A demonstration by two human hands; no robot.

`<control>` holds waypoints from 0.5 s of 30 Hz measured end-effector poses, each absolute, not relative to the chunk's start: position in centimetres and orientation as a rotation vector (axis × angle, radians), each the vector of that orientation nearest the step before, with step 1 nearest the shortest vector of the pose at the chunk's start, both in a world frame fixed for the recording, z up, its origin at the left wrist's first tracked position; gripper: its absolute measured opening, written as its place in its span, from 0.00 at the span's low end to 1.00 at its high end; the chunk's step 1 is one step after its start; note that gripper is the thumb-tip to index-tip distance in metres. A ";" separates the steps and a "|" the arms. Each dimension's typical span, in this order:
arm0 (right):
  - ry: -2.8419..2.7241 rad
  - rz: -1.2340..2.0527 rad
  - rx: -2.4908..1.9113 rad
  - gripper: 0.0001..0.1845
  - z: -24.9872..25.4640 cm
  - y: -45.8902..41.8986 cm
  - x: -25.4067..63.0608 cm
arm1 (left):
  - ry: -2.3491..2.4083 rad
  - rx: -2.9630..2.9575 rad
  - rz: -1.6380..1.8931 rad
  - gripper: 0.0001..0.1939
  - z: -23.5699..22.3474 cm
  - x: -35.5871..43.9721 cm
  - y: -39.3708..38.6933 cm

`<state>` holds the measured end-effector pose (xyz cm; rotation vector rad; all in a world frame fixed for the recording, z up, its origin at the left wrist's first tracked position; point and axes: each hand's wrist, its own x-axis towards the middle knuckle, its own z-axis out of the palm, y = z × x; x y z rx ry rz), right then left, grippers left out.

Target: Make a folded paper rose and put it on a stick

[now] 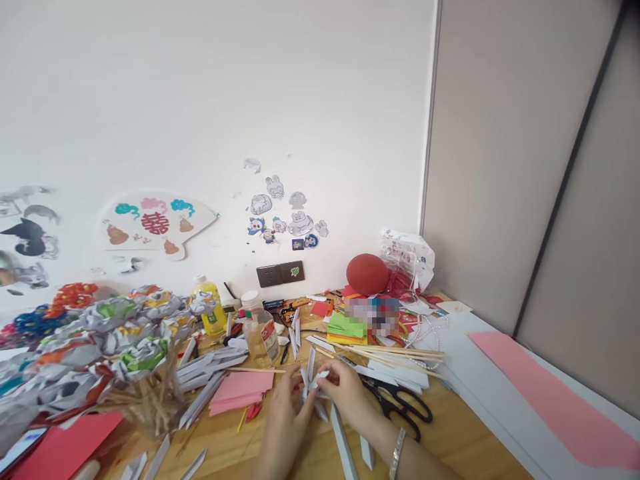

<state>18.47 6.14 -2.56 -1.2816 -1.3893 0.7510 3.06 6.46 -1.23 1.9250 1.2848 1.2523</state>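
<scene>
Between my two hands, over the wooden table, are folded white paper strips [311,363] joined into a small piece with points sticking out. My left hand [289,410] grips it from the left, the thumb pressed against the paper. From the right, my right hand [345,388] pinches a white end between thumb and fingertips. Loose folded strips [343,440] lie below the hands. Black-handled scissors [400,403] rest just right of my right wrist, partly under white strips. A pile of pink paper squares [243,392] is left of my left hand.
Paper flowers [107,333] on sticks fill the left side. A clear bottle [261,333] and a yellow bottle [213,307] stand behind the hands. Wooden sticks [390,353], green paper [347,327] and a red balloon [367,273] are toward the back right. Pink paper [545,400] lies far right.
</scene>
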 end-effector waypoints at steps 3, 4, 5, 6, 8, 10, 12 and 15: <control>-1.380 0.719 -1.251 0.07 -2.5 6.6 18.8 | 1.191 1.866 1.249 0.25 -1.2 3.2 6.2; -1.377 0.705 -1.241 0.07 -2.4 6.7 18.8 | 1.178 1.850 1.255 0.25 -1.2 3.1 6.2; -1.375 0.689 -1.234 0.06 -2.3 6.7 18.9 | 1.174 1.836 1.261 0.25 -1.3 3.0 6.2; -1.372 0.670 -1.228 0.06 -2.3 6.7 19.0 | 1.170 1.825 1.266 0.25 -1.4 3.0 6.3; -1.368 0.637 -1.217 0.06 -2.3 6.6 19.0 | 1.151 1.813 1.268 0.24 -1.5 2.8 6.5; -1.367 0.621 -1.204 0.07 -2.4 6.5 19.0 | 1.112 1.794 1.274 0.24 -1.4 2.8 6.5; -1.367 0.627 -1.190 0.07 -2.4 6.6 19.0 | 1.066 1.758 1.279 0.23 -1.2 2.9 6.4; -1.369 0.640 -1.169 0.07 -2.1 6.6 19.0 | 1.009 1.661 1.271 0.25 -0.8 3.1 5.9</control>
